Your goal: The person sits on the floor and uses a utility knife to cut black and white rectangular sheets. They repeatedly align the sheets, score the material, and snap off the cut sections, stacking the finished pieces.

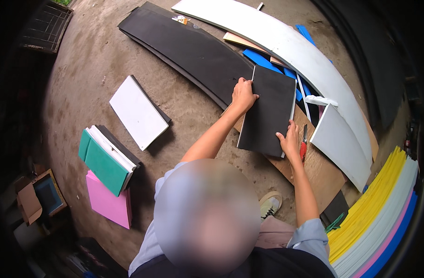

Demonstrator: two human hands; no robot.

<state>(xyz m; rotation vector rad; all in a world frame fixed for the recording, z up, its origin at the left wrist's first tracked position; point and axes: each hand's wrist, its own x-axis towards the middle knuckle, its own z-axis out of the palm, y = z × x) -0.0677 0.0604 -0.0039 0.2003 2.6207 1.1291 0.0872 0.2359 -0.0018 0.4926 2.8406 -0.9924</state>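
Observation:
Both my hands grip a rectangular stack of black sheets (269, 109), which has thin white edges showing along its sides. My left hand (244, 96) is closed on the stack's left edge near the far corner. On the right edge, closer to me, the fingers of my right hand (291, 139) are closed too. A red-handled utility knife (303, 144) lies on the brown wooden board (321, 178), just right of my right hand. How many sheets are in the stack cannot be made out.
Long black sheets (184, 48) and a curved-looking white sheet (277, 39) extend beyond my hands, with blue strips (263, 60) between. Cut white sheets (140, 111), green sheets (105, 160) and pink sheets (109, 199) lie left. Yellow strips (372, 199) are stacked at right, beside a grey-white panel (344, 143).

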